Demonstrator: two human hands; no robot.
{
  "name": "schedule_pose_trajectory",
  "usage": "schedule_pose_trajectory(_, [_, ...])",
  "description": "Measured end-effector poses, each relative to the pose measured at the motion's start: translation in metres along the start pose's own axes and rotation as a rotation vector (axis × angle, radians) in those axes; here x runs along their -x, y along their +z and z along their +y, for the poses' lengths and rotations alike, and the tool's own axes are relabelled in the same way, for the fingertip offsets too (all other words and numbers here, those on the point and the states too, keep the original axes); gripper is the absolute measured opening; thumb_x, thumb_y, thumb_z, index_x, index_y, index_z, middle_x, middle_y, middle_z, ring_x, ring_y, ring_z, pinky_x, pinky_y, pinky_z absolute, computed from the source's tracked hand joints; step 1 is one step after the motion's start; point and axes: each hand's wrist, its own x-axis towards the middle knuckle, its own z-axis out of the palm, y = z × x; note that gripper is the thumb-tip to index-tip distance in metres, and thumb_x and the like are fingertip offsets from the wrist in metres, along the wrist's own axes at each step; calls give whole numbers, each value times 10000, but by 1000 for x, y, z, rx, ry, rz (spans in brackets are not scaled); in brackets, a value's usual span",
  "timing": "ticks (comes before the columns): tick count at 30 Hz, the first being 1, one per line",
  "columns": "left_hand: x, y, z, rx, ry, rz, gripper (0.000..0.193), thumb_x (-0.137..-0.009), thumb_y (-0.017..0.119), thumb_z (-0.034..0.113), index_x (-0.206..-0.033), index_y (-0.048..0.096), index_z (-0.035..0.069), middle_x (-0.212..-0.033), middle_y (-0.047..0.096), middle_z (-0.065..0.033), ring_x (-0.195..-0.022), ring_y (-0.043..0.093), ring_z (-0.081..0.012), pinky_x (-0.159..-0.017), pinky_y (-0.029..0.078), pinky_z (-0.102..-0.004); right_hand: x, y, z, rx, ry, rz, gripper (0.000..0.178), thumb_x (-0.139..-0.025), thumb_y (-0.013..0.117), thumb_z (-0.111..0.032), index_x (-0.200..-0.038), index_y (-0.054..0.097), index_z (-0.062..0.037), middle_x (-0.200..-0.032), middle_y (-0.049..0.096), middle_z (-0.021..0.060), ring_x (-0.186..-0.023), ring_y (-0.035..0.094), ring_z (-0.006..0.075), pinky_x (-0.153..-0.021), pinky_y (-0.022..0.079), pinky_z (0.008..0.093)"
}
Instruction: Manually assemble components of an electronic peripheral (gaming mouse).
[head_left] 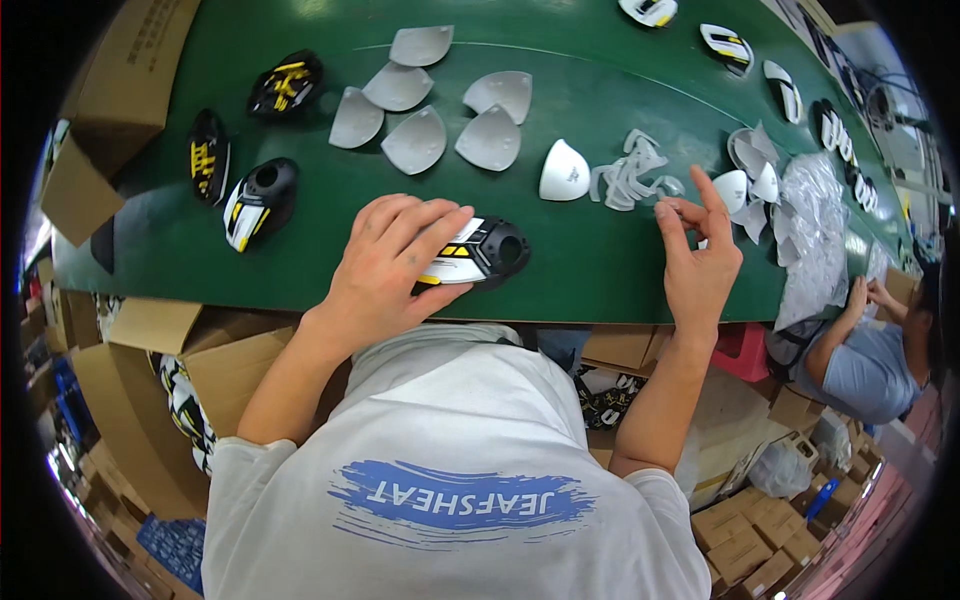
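My left hand (385, 255) is wrapped over a moulded plastic shell (500, 249) in black, white and yellow, near the table's front edge. The shell's right end, with a round dark hole, sticks out past my fingers. Farther right, my right hand (700, 250) is raised with the index finger pointing up and the thumb and another finger pinched together. Whatever is in that pinch is too small to make out. Beside those fingertips lies a pile of translucent curved strips (630, 175). To its left rests a glossy white curved cover (564, 171).
Several grey curved covers (414, 140) lie across the middle of the green table (590, 275). More shells (262, 203) are at the left. White and grey covers (755, 160) lie by a clear plastic bag (812, 230). A person in blue (865, 365) works at the right; a carton (130, 85) stands back left.
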Motion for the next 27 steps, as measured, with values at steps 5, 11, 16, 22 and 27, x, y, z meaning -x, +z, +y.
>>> schedule_pose_trajectory(5, [-1,0,1,-25,1,-20,831,-805,973,217,-1565,676,66,-1508,693,-122,-1357,602,-389,-1224,450,-553,6,-14,8,-177,83,36,435,-1046,861,-99,-1459,770,0,-1095,864,69,-890,723,98,-868,572,297])
schedule_pose_trajectory(11, [-8,2,5,-17,12,-46,835,-803,975,226,-1565,675,63,-1510,694,-126,-1361,604,-394,-1235,442,-560,32,-3,-2,-905,201,-23,182,-1078,805,8,-1256,771,9,-1143,850,146,-1006,795,168,-941,645,302])
schedule_pose_trajectory(16, [-20,10,6,37,39,-29,815,-824,974,247,-1566,680,81,-1498,700,-112,-1375,608,-371,-1246,446,-571,64,29,-27,-1133,35,-163,213,-1028,816,96,-1177,698,0,-1155,839,218,-1035,809,228,-912,662,347])
schedule_pose_trajectory(22, [-17,19,6,27,29,16,797,-844,974,307,-1556,692,86,-1437,718,-86,-1307,640,-327,-1231,473,-570,78,73,-51,-492,-427,-78,347,-860,973,22,-1119,792,-122,-1119,869,47,-918,798,236,-797,565,358])
schedule_pose_trajectory(27, [-7,20,6,39,27,33,814,-834,973,330,-1588,699,188,-1448,711,-71,-1267,649,-325,-1208,497,-557,92,79,-70,-197,-505,11,371,-826,1001,-40,-1130,819,-153,-1095,858,4,-882,709,207,-814,512,369])
